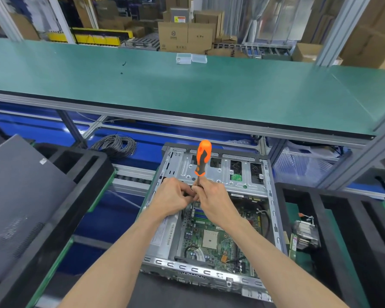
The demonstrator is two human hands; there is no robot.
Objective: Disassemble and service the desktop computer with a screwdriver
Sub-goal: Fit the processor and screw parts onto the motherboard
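At frame centre, both hands, left hand (176,195) and right hand (211,197), pinch the screwdriver (202,160) shaft over the open computer (211,210); keep it upright, pressing steadily.

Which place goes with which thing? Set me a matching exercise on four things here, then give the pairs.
Things:
1. screwdriver
2. cable coil
3. heatsink
4. clear boxes

Places:
A. on the green bench top, far side
B. right of the computer case, on the green mat
C. upright above the case, handle up, shaft at the right hand beside the left hand
D. under the bench, left of the case

Pairs: 1-C, 2-D, 3-B, 4-A
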